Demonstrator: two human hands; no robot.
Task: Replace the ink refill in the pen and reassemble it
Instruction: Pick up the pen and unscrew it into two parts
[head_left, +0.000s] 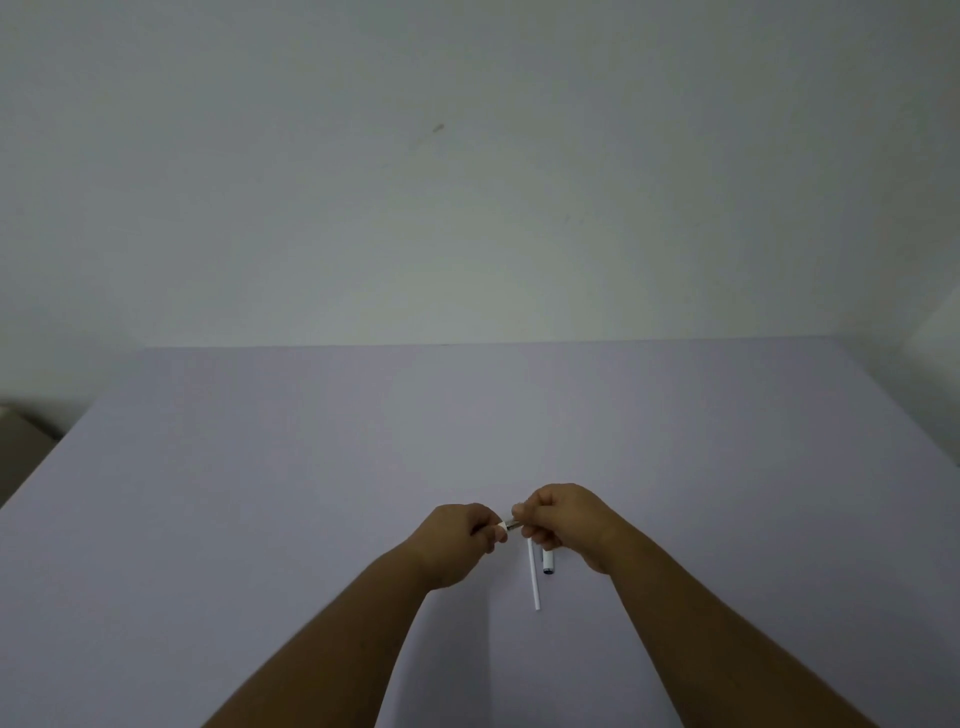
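Worktop (260, 493) spreads pale and nearly bare under both forearms. Left hand (457, 540) and right hand (563, 525) meet above it, the fingers of each closed on one end of the pen (509, 525) — only a short silvery stretch shows between them. Just below lie a thin white refill (533, 577) and, beside it, a short dark-tipped piece (547, 562), half hidden under the right hand. Best to twist gently along the pen's line — no bending — keeping loose parts within reach.
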